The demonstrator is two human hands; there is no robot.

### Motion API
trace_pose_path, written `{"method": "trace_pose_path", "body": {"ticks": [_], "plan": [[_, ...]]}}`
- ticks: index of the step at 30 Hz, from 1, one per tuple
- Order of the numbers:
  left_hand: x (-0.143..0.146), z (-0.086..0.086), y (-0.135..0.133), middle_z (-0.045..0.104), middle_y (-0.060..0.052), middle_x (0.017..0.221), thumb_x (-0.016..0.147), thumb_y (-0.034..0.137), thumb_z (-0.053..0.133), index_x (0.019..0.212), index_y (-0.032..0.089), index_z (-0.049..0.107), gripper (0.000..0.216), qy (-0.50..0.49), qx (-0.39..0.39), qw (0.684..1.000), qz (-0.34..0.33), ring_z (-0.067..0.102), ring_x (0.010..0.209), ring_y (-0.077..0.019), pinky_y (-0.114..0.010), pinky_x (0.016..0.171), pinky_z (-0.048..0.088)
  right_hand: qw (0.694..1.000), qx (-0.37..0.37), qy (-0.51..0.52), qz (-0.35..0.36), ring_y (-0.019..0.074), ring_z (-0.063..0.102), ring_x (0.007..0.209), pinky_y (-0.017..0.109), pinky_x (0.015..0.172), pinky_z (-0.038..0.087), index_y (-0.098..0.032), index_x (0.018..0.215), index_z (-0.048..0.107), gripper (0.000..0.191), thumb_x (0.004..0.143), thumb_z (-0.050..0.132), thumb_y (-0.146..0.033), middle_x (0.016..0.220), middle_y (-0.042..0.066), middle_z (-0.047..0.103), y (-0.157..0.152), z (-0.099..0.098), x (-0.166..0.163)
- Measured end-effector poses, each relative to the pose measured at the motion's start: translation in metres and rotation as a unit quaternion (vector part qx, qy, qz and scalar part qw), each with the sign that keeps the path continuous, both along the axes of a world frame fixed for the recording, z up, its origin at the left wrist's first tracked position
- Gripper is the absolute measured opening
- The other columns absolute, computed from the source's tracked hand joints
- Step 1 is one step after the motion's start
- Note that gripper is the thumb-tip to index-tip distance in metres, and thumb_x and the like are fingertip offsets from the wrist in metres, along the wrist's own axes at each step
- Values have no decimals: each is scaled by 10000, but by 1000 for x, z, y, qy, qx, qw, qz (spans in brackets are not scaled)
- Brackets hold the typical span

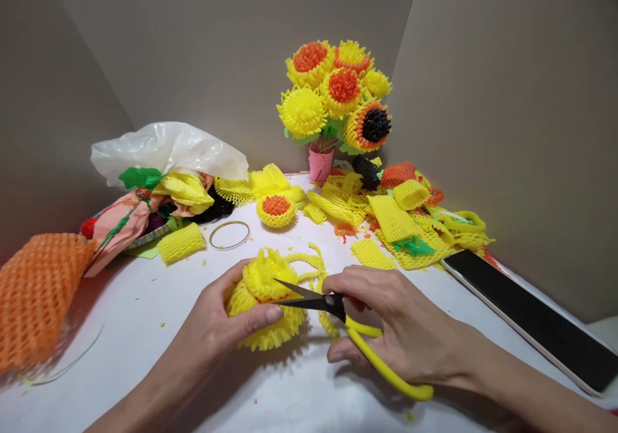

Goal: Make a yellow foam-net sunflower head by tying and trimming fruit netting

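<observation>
A yellow foam-net flower sits in the grip of my left hand, thumb across its front and fingers behind. My right hand is closed on scissors with black blades and yellow handles. The blades stand apart, their tips in front of the flower at its upper part; whether they touch it I cannot tell. Loose yellow foam strips trail behind and right of the flower. Part of my right fingers is hidden by the scissors and the hand itself.
A pink pot of foam flowers stands at the back. Foam-net scraps are heaped right of it, near a phone. A finished-looking flower, a bangle, a plastic bag and orange netting lie to the left.
</observation>
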State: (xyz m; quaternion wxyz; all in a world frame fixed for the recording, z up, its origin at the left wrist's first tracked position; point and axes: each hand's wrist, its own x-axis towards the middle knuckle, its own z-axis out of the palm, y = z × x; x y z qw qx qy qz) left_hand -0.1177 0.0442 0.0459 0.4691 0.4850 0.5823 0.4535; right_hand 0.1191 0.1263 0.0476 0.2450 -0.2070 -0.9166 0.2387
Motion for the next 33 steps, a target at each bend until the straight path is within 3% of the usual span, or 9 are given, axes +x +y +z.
{"method": "trace_pose_path", "body": {"ticks": [3,11,21,27,33], "plan": [[1,1,1,694,-16,1167,756,493,766,1114,255,623,453,30,10,999,-13,638,1031,-247,-319,920,493,1000,22,2,12,149,504,657,249,613,374,-166,1083,635,460,793,773,-495,729,2,595,1,-3,1],[6,-3,-2,696,35,1136,746,484,756,1096,303,644,410,149,28,988,2,580,1135,-277,-313,930,471,998,27,-49,11,155,509,682,254,613,354,-169,1071,635,445,808,753,-508,736,0,584,0,-7,0],[10,-5,2,719,8,1128,756,540,730,1104,289,660,435,161,7,987,5,637,1002,-274,-323,856,502,999,26,-45,-7,102,391,552,229,552,281,-175,902,657,298,872,692,-469,620,-50,484,-1,-12,-3],[10,-6,3,710,13,1150,761,490,723,1128,292,642,426,167,-1,986,6,619,1057,-283,-343,908,471,999,3,-48,-8,93,351,540,230,554,264,-189,805,616,185,894,670,-343,613,-60,452,-2,-13,-2],[11,-1,2,723,-1,1056,759,588,707,1026,269,645,420,152,-12,988,-6,634,1039,-295,-332,832,491,997,14,-70,-27,89,334,542,242,549,244,-175,721,579,252,917,625,-327,598,-57,427,-4,-13,-3]]}}
